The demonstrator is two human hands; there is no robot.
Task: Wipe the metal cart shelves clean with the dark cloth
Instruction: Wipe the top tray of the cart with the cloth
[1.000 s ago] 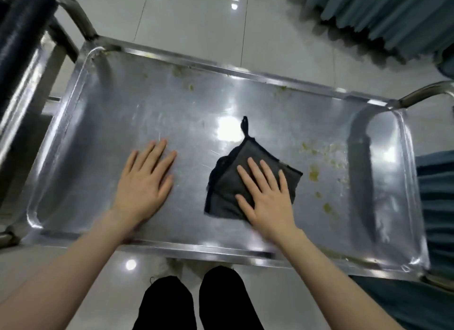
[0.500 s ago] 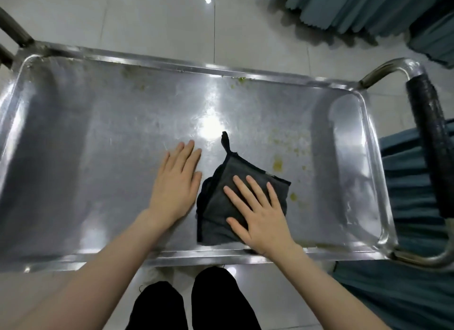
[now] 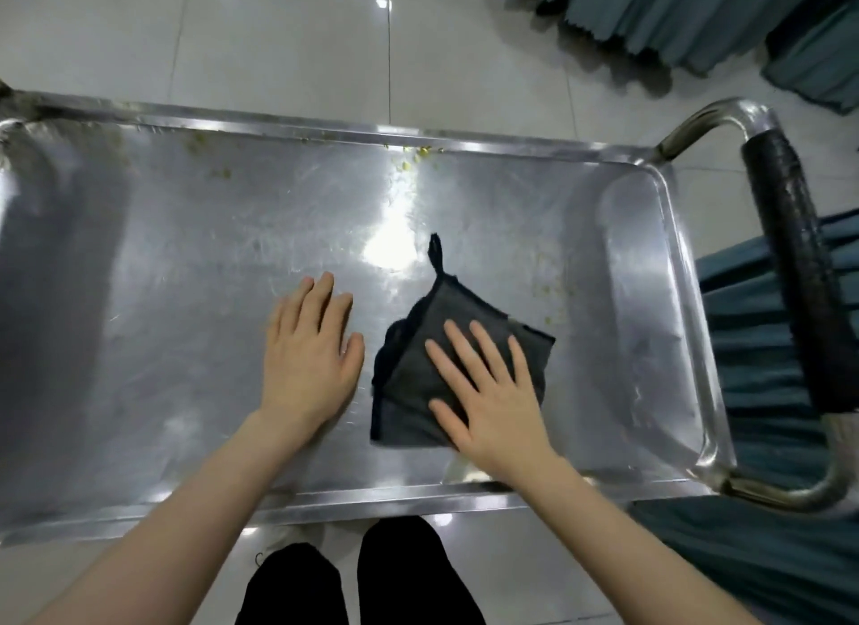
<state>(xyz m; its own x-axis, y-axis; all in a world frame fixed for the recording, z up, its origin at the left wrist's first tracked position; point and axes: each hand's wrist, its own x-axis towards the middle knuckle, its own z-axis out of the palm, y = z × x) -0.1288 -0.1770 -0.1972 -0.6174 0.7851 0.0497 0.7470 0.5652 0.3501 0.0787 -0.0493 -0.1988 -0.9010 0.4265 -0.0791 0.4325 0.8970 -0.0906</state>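
The cart's top metal shelf (image 3: 186,276) fills the view, a shiny tray with a raised rim. A folded dark cloth (image 3: 418,350) with a small loop at its far corner lies right of the middle. My right hand (image 3: 483,387) presses flat on the cloth with straight, spread fingers. Just left of the cloth, my left hand (image 3: 309,355) rests flat on the bare metal, not touching the cloth. Yellow-green smears (image 3: 551,294) dot the shelf to the right of the cloth, and more specks (image 3: 416,157) sit along the far rim.
The cart's handle with a black grip (image 3: 790,262) curves along the right end. Teal pleated fabric (image 3: 762,345) hangs right of the cart and at the top right. Pale glossy floor tiles (image 3: 302,38) lie beyond the cart. My dark-trousered legs (image 3: 362,578) stand below the near rim.
The view has swung left to right along the shelf. Both hands and the cloth have shifted rightward over the metal, toward the smears, and my left hand has closed in beside the cloth.
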